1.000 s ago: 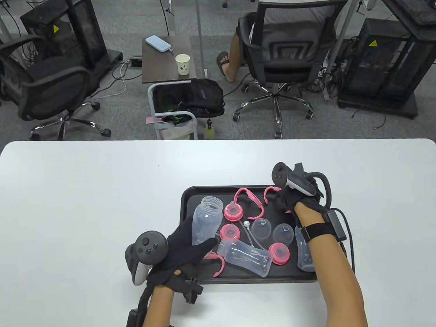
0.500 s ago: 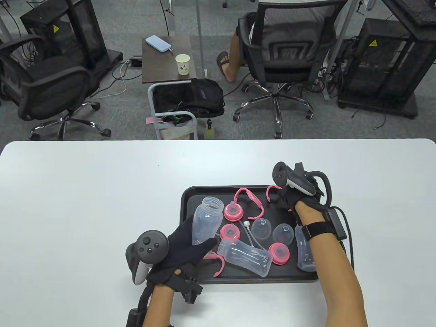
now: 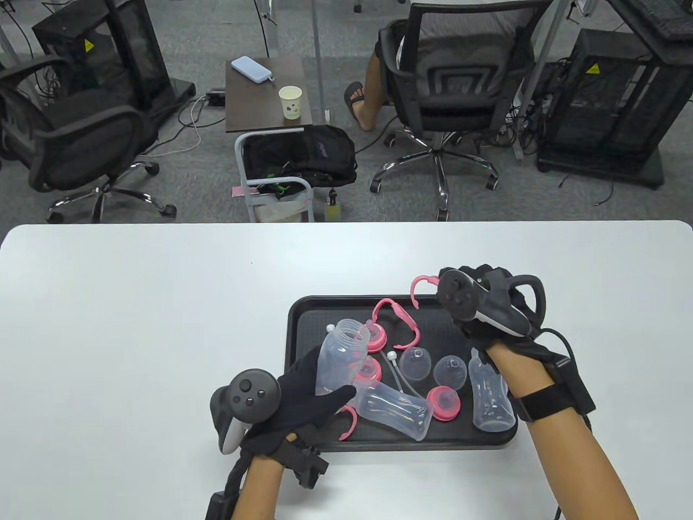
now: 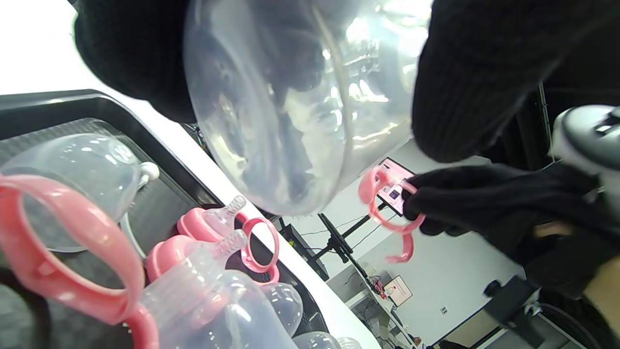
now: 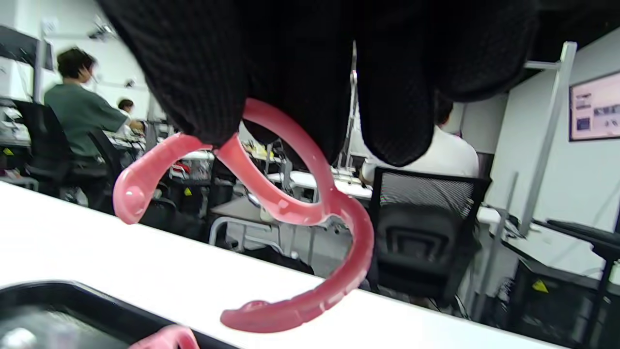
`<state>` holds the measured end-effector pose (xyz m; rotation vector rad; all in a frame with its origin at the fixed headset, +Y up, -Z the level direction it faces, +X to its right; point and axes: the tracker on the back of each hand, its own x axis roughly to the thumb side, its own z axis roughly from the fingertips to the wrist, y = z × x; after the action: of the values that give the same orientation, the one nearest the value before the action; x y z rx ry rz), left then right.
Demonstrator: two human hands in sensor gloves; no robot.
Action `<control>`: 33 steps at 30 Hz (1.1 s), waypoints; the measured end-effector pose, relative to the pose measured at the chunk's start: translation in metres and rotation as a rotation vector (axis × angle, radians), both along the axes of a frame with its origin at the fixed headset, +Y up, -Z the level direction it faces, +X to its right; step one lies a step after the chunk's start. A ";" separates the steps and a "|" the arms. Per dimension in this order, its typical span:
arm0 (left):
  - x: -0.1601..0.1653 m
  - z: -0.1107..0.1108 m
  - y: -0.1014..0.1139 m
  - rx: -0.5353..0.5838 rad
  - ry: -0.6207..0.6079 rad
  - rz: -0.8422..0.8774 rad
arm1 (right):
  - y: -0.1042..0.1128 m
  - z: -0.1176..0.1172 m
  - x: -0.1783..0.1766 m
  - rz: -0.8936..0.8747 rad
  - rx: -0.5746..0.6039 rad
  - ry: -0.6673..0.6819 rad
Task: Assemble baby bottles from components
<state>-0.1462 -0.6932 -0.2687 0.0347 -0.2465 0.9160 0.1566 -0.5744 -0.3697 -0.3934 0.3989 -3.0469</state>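
A: Which step was in hand?

B: Fitting handles, I'd judge. The left hand (image 3: 303,398) had its grip curled round a clear bottle (image 3: 341,360), lifted over the near-left part of the black tray (image 3: 295,319), neck tilted away. The right hand (image 3: 487,303) pinched a pink handle ring (image 3: 419,287) above the tray's far edge.

A: And next?

B: Probably bringing the ring over the bottle's threaded neck, level, then seating it. Other bottles, nipples and caps lay in the tray on the worktop (image 3: 135,325).

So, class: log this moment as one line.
left hand: holds clear bottle | right hand: pinches pink handle ring | tray: parts remain
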 end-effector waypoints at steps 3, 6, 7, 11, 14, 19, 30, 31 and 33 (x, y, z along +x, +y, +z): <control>0.003 0.002 0.002 0.010 -0.014 0.004 | 0.021 0.025 -0.009 -0.016 0.054 0.043; 0.008 0.003 0.002 0.006 -0.036 -0.015 | 0.037 0.044 -0.017 -0.029 0.102 0.084; 0.011 0.004 0.001 0.003 -0.050 -0.022 | 0.043 0.051 -0.020 -0.037 0.122 0.101; 0.018 0.005 0.001 -0.001 -0.078 -0.052 | 0.056 0.071 -0.031 -0.062 0.164 0.150; 0.024 0.006 0.000 -0.003 -0.094 -0.071 | 0.060 0.082 -0.040 -0.072 0.173 0.182; 0.028 0.008 0.001 0.006 -0.099 -0.095 | 0.056 0.092 -0.054 -0.073 0.150 0.236; 0.023 0.007 0.003 0.016 -0.095 -0.044 | 0.038 0.101 -0.073 -0.124 0.015 0.319; 0.023 0.007 0.002 0.018 -0.091 -0.045 | 0.036 0.102 -0.073 -0.123 0.006 0.325; 0.022 0.007 0.002 0.017 -0.090 -0.041 | 0.034 0.105 -0.073 -0.120 0.011 0.329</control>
<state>-0.1241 -0.6911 -0.2619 0.0045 -0.3372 0.8761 0.0832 -0.5401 -0.2645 -0.9075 0.4672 -3.0925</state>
